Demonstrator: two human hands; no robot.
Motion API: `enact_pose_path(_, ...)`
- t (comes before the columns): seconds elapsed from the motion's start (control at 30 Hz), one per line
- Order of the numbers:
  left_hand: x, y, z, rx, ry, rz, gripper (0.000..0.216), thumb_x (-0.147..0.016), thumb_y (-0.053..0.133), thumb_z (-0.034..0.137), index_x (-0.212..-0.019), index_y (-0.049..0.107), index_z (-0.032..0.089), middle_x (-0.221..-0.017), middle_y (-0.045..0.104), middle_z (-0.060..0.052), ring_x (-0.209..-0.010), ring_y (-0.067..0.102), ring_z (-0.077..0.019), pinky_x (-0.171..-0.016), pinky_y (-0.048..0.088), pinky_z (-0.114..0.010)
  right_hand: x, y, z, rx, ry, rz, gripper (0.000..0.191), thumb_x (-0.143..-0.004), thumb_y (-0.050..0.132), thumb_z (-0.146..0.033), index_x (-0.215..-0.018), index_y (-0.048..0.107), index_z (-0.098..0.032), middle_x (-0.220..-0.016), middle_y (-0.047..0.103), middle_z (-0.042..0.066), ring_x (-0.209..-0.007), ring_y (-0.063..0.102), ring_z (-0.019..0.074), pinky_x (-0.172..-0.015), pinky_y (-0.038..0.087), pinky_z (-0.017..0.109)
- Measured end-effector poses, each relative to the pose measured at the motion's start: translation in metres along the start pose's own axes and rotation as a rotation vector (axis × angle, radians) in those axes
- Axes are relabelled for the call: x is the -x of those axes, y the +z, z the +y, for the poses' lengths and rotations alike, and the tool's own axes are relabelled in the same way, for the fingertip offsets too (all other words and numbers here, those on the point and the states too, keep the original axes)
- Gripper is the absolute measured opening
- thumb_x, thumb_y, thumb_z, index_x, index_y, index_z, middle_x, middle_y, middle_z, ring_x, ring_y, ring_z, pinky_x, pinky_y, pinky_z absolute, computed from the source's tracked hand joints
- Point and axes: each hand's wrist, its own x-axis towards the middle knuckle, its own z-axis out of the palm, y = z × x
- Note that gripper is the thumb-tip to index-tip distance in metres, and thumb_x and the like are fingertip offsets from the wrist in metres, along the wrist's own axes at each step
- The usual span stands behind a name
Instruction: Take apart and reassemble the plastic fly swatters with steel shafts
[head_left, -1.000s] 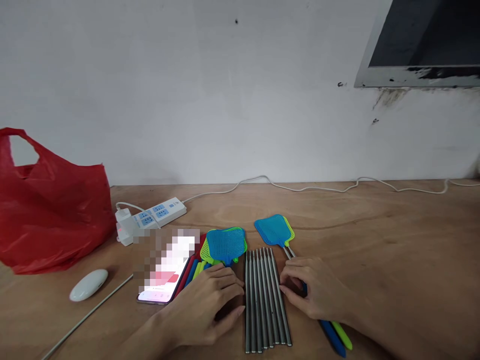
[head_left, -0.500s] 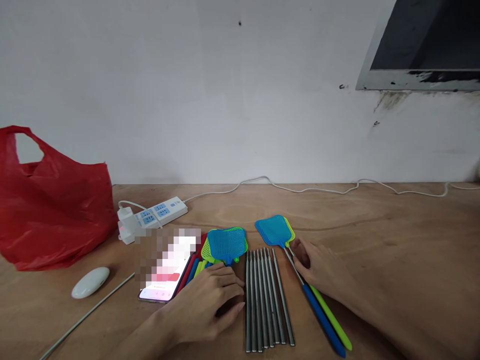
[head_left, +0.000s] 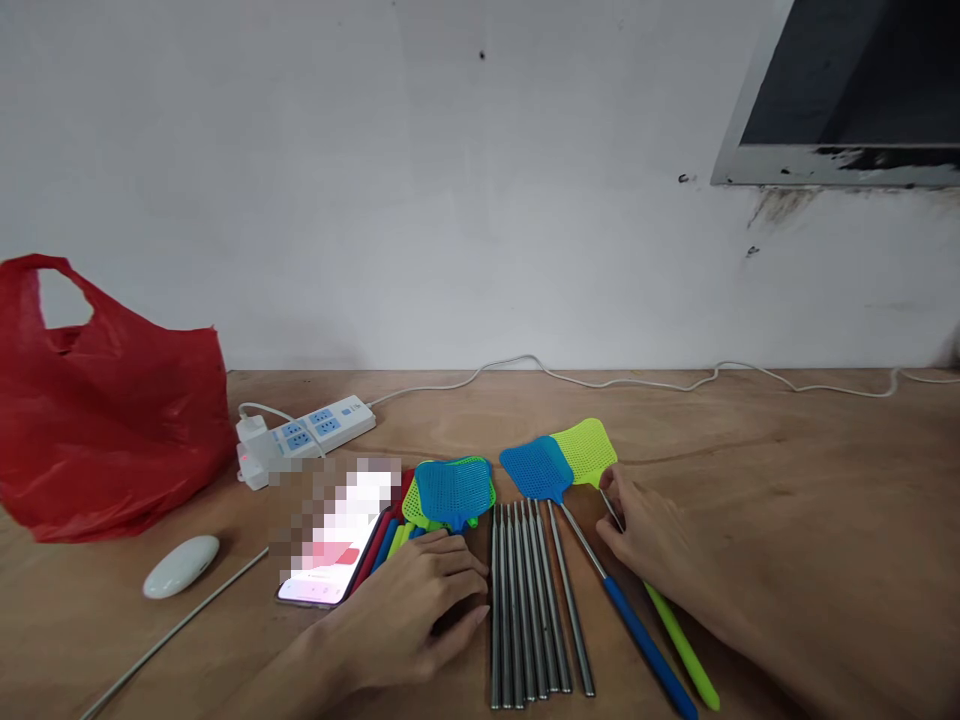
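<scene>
phone (head_left: 330, 545) & rods (head_left: 529, 600) btwn swatter piles.

The right hand (head_left: 656, 545) is laid on the wooden table (head_left: 787, 470), its fingertips (head_left: 609, 520) pinched on the thin shaft of the green fly swatter (head_left: 586, 450). Just left of those fingers the blue fly swatter (head_left: 536, 470) is seen, apart from them. The left hand (head_left: 420, 600) is rested palm down, its fingertips (head_left: 480, 590) touching the row of metal rods (head_left: 529, 600). A stack of swatter heads (head_left: 450, 490) lies just beyond its fingers, a phone (head_left: 330, 550) beside them.
</scene>
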Motion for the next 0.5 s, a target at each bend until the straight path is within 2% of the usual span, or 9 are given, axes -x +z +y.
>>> enact_pose_path(0.13,0.0,0.0,0.0,-0.001,-0.002,-0.001,0.014,-0.094,0.05,0.019,-0.097,0.064,0.02,-0.098,0.071,-0.004,-0.088,0.064,-0.022,-0.08,0.046,-0.036,-0.004,-0.003,-0.002,-0.114,0.012,0.043,0.022,-0.073,0.05,-0.014,-0.093,0.047,-0.022,-0.065,0.053,-0.003,-0.058,0.053,0.019,-0.058,0.027,0.029)
enact_pose_path(0.3,0.0,-0.001,0.001,-0.006,0.005,0.0,0.015,-0.094,0.049,0.018,-0.096,0.063,0.02,-0.097,0.071,-0.005,-0.087,0.063,-0.0222,-0.079,0.047,-0.035,-0.002,0.002,-0.008,-0.272,-0.016,0.046,0.02,-0.071,0.047,-0.015,-0.089,0.045,-0.024,-0.06,0.04,-0.008,-0.052,0.046,0.0169,-0.058,0.031,0.029)
enact_pose_path(0.5,-0.001,0.001,0.0,-0.012,0.001,0.003,0.015,-0.093,0.05,0.018,-0.1,0.063,0.021,-0.101,0.071,-0.005,-0.09,0.064,-0.0226,-0.081,0.047,-0.036,0.004,0.017,-0.017,-0.517,-0.088,0.017,0.017,-0.072,0.044,-0.014,-0.085,0.046,-0.024,-0.067,0.046,-0.005,-0.056,0.049,0.0147,-0.056,0.038,0.026)
